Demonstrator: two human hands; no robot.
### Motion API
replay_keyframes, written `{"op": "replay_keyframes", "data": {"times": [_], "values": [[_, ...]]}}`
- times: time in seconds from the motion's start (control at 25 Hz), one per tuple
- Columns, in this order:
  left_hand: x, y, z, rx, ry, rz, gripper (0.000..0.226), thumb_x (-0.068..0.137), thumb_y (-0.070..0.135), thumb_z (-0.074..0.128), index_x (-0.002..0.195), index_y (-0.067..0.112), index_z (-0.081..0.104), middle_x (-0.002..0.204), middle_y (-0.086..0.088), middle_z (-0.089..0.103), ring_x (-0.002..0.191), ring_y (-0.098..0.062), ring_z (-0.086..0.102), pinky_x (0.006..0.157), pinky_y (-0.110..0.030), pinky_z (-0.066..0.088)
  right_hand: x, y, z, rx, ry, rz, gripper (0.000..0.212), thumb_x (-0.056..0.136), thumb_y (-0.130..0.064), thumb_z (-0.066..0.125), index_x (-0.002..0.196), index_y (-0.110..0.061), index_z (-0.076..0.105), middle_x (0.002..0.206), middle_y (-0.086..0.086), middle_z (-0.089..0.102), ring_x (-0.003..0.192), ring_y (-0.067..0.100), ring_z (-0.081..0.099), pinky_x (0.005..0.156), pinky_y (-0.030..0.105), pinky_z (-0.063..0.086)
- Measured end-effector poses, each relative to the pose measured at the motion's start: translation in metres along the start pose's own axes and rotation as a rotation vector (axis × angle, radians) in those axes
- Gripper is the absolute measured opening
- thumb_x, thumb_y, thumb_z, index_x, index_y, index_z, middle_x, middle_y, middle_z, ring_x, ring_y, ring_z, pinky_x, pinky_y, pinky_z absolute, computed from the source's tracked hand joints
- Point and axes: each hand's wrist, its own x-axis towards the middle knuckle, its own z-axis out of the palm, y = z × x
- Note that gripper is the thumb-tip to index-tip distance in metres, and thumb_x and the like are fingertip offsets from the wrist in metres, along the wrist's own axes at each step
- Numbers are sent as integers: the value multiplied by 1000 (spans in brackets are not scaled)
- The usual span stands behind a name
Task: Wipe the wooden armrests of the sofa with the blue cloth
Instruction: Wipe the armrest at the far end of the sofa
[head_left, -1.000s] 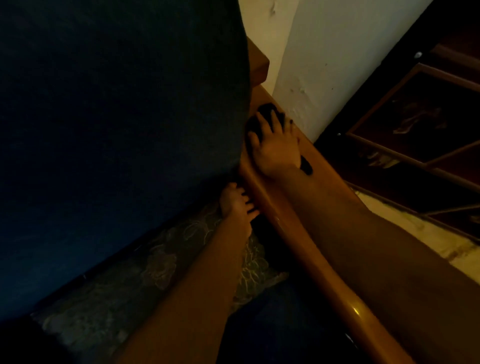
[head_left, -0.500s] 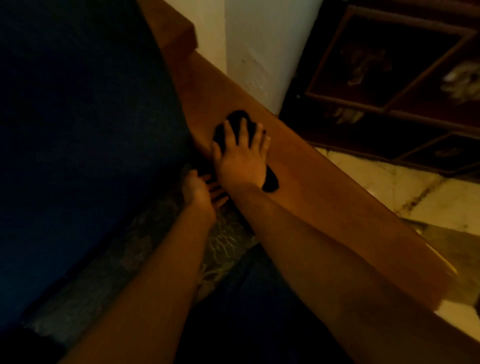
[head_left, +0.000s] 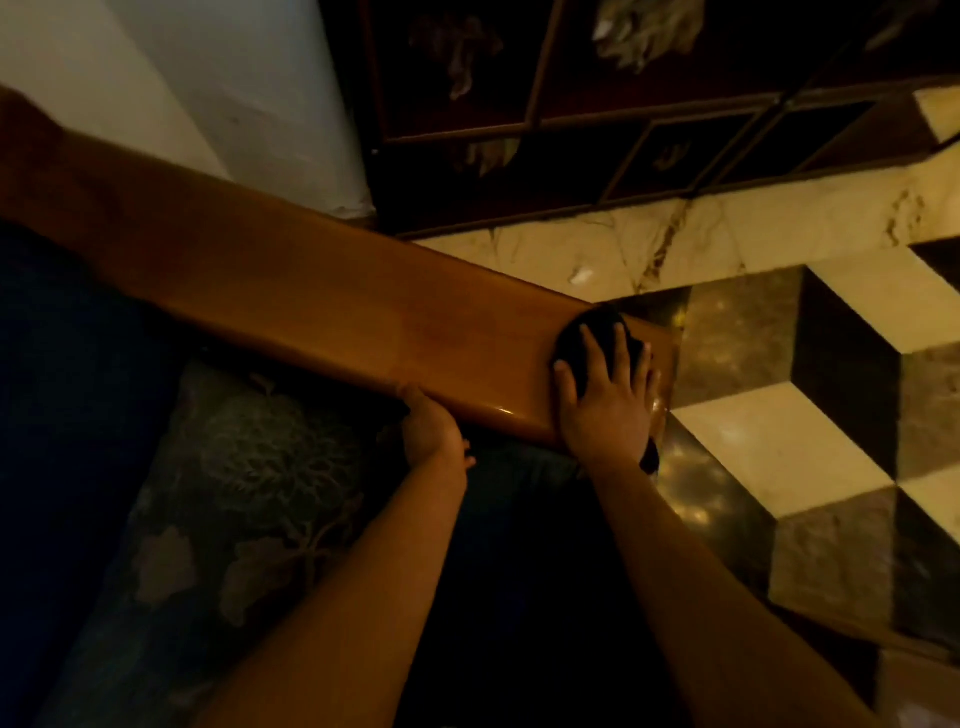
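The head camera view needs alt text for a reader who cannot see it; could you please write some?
A person's right hand presses a dark cloth flat on the front end of a sofa's wooden armrest. The left hand rests against the armrest's inner edge, above a floral seat cushion. Beyond lies a checkered floor.

The wooden armrest (head_left: 322, 306) ran as a broad, glossy brown plank from far left to near right. The cloth (head_left: 597, 338), dark in the dim light, lay bunched flat on its rounded right end.
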Motion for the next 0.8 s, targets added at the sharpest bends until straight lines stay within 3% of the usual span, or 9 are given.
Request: {"op": "replay_keyframes", "data": {"times": [0.12,0.24,0.32,0.4,0.52,0.68,0.8], "values": [[0,-13,-1,46,-1,-10,83,96,74,21,136,9,56,112,-17,67,88,-32,65,69,-42,52,62,-19,-11,31,37,164,61,102,-63,27,155,-33,37,165,10,32,156,40,14,126,59,0],[13,0,-31,-61,25,29,76,101,65,23,135,6,55,109,-17,66,92,-33,66,73,-43,53,105,-63,-11,42,-20,235,59,102,-56,29,143,-20,51,149,17,51,141,43,40,121,63,17],[22,22,-64,-156,21,56,73,103,62,24,141,5,51,121,-20,64,106,-37,65,86,-48,54,92,-128,13,-16,-26,38,57,104,-54,30,145,-20,49,149,18,51,139,42,43,119,59,23],[35,51,-94,-255,-50,106,71,104,59,25,149,8,43,136,-23,57,120,-41,59,93,-51,51,67,-207,40,-21,-44,-261,57,106,-54,29,156,-28,36,163,14,36,152,40,26,123,58,14],[59,95,-131,-363,-138,212,68,105,58,28,156,13,35,148,-22,48,129,-41,52,92,-51,48,42,-285,71,-75,-159,-612,59,107,-57,26,162,-36,21,173,3,11,159,35,-1,126,57,-1],[59,99,-135,-420,-225,187,64,106,53,30,157,15,33,146,-24,49,116,-38,55,94,-51,47,21,-242,71,-134,-182,-870,59,105,-56,35,161,-37,28,172,3,18,159,35,6,127,51,1],[33,63,-91,-417,-292,70,66,106,54,30,155,11,34,136,-24,53,115,-38,54,97,-51,45,-14,-128,49,-169,-94,-811,59,103,-54,42,159,-39,31,170,4,23,157,38,15,127,53,10]]}}
